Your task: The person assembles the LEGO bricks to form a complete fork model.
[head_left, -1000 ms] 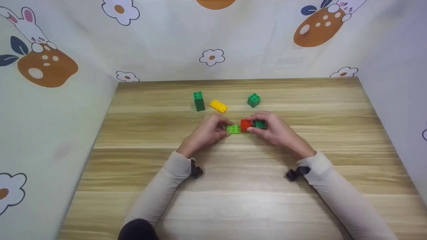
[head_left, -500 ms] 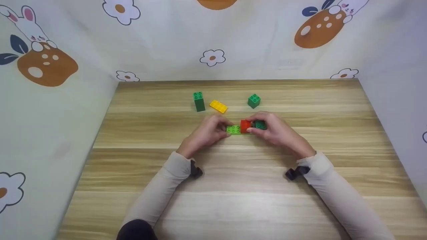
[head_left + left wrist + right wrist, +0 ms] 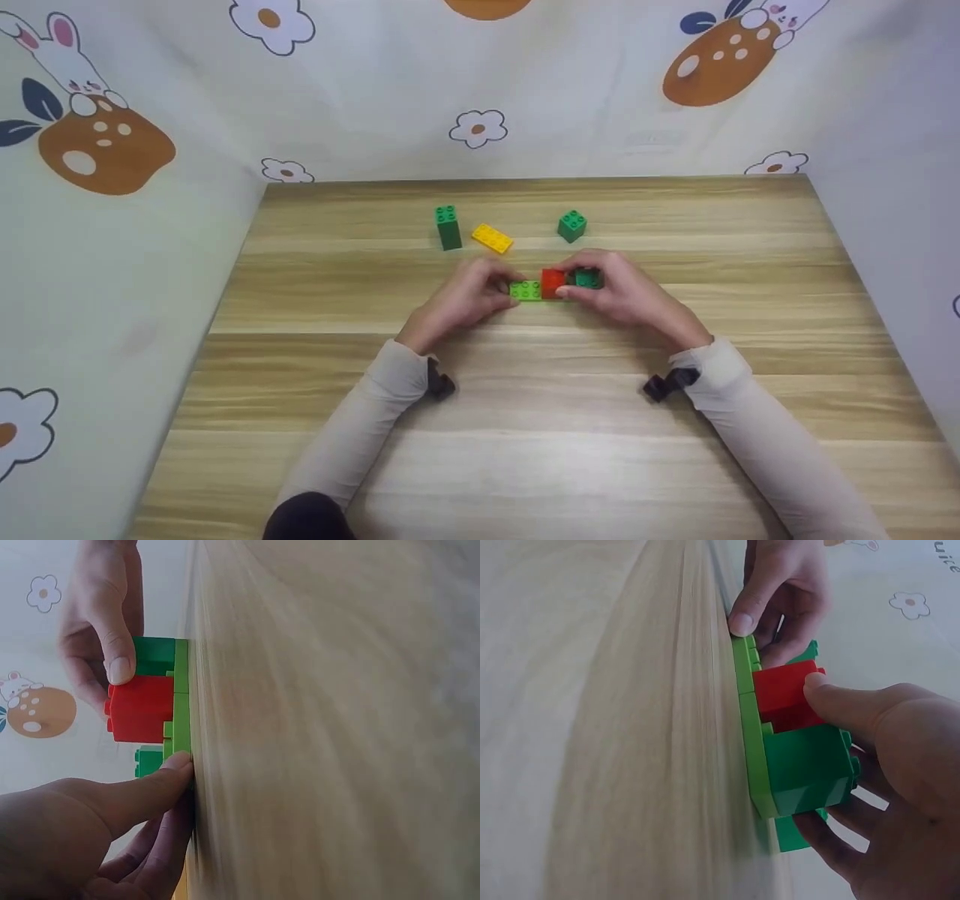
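Note:
Two light green stud plates [image 3: 525, 291] lie end to end on the table, their seam showing in both wrist views. A red brick [image 3: 146, 709] sits across that seam, and a green brick [image 3: 810, 769] stands on the right plate. My left hand [image 3: 469, 292] pinches the left plate's outer end between thumb and fingers. With thumb and fingers, my right hand [image 3: 611, 289] grips the red brick, the palm side arched around the green brick. In the left wrist view the red brick's studs face away from the plates.
Behind the hands stand a tall green brick [image 3: 448, 228], a flat yellow plate [image 3: 492, 238] and a small green brick [image 3: 571, 226] on the wooden table [image 3: 510, 450]. A patterned cloth wall [image 3: 375, 97] rises along the table's back and sides.

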The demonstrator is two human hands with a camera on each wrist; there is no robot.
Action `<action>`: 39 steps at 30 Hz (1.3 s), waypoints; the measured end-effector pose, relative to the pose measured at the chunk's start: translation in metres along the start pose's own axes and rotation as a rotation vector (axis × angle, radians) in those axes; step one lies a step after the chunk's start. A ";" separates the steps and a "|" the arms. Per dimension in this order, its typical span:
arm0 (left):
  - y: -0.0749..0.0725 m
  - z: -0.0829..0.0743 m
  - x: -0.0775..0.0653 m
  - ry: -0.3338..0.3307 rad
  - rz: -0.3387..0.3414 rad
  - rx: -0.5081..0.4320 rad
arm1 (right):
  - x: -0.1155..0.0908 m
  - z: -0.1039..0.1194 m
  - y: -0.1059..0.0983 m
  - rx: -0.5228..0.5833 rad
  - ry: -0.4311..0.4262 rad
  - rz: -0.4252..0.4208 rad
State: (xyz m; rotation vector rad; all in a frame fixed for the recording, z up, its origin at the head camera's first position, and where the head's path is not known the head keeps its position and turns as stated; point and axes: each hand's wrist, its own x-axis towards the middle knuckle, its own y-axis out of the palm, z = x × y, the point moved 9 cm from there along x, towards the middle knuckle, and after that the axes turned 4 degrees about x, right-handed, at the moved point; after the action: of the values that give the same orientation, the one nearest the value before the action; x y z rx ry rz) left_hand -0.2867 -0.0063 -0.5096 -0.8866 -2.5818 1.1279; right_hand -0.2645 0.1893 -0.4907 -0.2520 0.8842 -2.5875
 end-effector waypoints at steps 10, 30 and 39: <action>-0.001 0.001 -0.001 0.026 0.008 -0.042 | 0.001 -0.002 0.001 0.045 -0.032 0.000; -0.002 -0.003 0.000 0.032 -0.020 0.004 | 0.007 -0.004 -0.025 0.144 0.032 -0.071; -0.002 -0.003 0.001 0.050 -0.016 -0.004 | 0.023 -0.021 -0.052 0.206 0.069 -0.291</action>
State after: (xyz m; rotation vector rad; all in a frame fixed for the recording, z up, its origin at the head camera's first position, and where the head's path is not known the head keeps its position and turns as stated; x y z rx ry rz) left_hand -0.2867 -0.0046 -0.5062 -0.8823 -2.5481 1.0825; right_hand -0.3070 0.2285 -0.4739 -0.2501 0.6353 -2.9475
